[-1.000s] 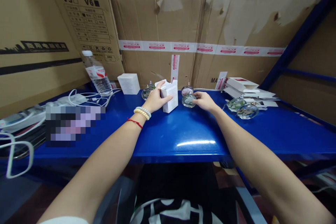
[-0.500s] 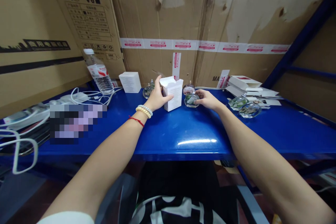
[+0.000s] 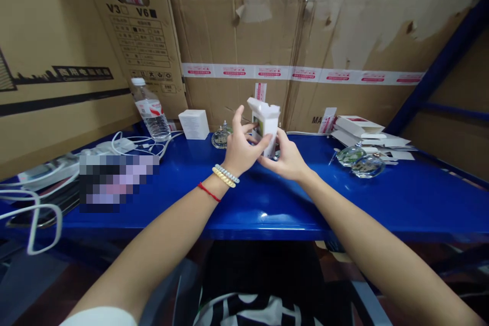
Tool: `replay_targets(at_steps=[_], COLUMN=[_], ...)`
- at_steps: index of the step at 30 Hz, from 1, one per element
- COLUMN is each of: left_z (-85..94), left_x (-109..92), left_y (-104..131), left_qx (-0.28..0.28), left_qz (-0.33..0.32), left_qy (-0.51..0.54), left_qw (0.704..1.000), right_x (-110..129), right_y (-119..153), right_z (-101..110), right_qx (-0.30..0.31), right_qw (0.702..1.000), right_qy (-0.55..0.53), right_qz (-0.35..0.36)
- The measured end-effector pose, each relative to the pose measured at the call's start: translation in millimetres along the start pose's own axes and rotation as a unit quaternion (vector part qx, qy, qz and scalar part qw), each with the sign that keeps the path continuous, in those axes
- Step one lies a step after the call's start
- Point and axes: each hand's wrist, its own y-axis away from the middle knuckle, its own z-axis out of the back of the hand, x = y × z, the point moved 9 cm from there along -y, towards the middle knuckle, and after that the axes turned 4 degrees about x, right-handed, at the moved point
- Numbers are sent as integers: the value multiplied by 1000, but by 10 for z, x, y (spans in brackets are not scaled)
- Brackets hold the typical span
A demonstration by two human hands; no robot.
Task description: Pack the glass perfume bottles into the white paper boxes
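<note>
A small white carton [image 3: 270, 125] with its top flaps standing up is held above the blue table, turned so a printed side faces left. My left hand [image 3: 244, 147] grips it from the left, thumb across its front and index finger raised. Around its lower right side closes my right hand [image 3: 288, 158]. Bits of glass perfume bottle show behind the carton and right hand, mostly hidden. Just left of my left hand stand round glass perfume bottles [image 3: 220, 137]. Farther right lie two more, a greenish bottle [image 3: 350, 155] and a clear bottle [image 3: 367, 166].
Another white box [image 3: 194, 124] stands at the back left beside a water bottle [image 3: 151, 112]. White cables [image 3: 46, 206] and a power strip cover the left side. Flattened white cartons [image 3: 361, 127] are stacked at the back right. Cardboard [image 3: 237, 35] walls the rear of the blue table [image 3: 305, 204].
The carton has been lifted off the table and turned. My right hand has left the glass bottle, moved left and now grips the carton too.
</note>
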Motion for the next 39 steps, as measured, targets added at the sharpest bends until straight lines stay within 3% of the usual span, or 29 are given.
replay_targets(at_steps=[6,10,13,15,18,21,24,27,30,32,35,39], left_z=[-59,199,334,303,101,-57,-80,-5,10,-9,-60,-187], left_x=[-63,36,206,323,418,451,500,629,790,859,893,874], left_y=[6,-67,-98,-117,-150,-167,-208,-250,-245,-224,-187,-114], left_qx=[24,-89,-155,-148,-68,0,25,9,13,27,60,131], left_qz=[-39,-26,40,83,112,123,123,136,173,190,196,216], left_qy=[83,49,19,47,139,215,272,292,291,283,272,285], left_qw=[996,994,987,984,982,969,954,947,941,940,940,925], right_x=[-216,-302,-314,-315,-303,-261,-194,-178,-270,-418,-741,-1122], right_y=[-54,-69,-54,-48,-47,-33,-23,-44,-50,-64,-74,10], right_z=[-28,-16,20,29,-8,-69,-12,288,569,639,575,441], right_qx=[-18,10,6,5,27,81,113,26,-69,-79,-10,81], right_qw=[968,934,917,913,912,924,962,996,990,979,972,961], right_qy=[-241,-331,-365,-373,-374,-338,-215,-37,103,166,188,138], right_qz=[-67,-133,-159,-166,-167,-161,-126,-78,-67,-86,-143,-224])
